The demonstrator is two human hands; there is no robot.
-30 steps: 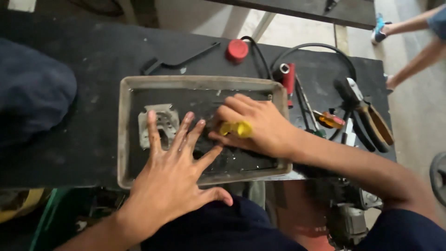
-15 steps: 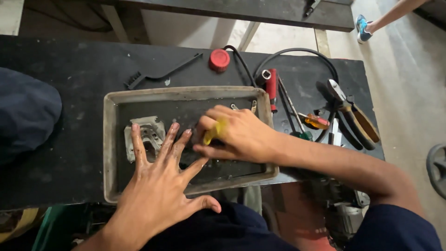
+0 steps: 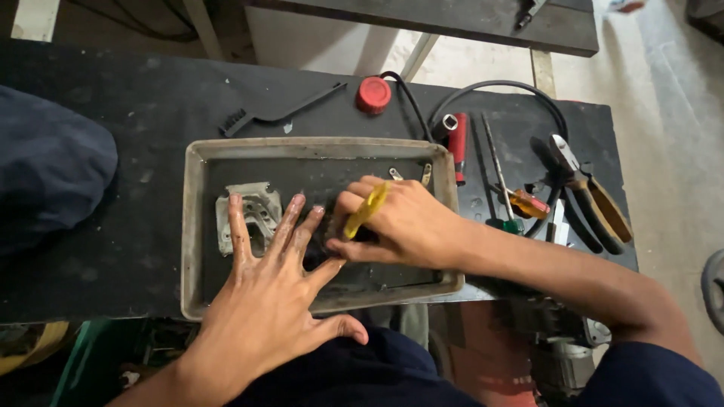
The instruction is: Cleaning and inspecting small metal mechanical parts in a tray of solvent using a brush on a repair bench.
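Note:
A dirty metal tray (image 3: 193, 226) sits on a black workbench. My left hand (image 3: 268, 301) lies flat with fingers spread over the tray's near part, fingertips touching a grey metal part (image 3: 253, 211) inside it. My right hand (image 3: 403, 222) is closed around a yellow-handled tool (image 3: 366, 211) whose working end points down into the tray's middle, at a dark object mostly hidden under both hands. Two small metal pieces (image 3: 411, 175) lie near the tray's far right corner.
Right of the tray lie a red-handled tool (image 3: 457, 143), screwdrivers (image 3: 513, 203), pliers (image 3: 596, 192) and a black cable (image 3: 498, 87). Behind the tray are a red round cap (image 3: 374, 95) and a black brush (image 3: 279, 111). A dark blue cloth (image 3: 45, 166) covers the left.
The yellow-handled tool has tilted more upright in my right hand. My left hand stays spread in the tray. The view has shifted slightly.

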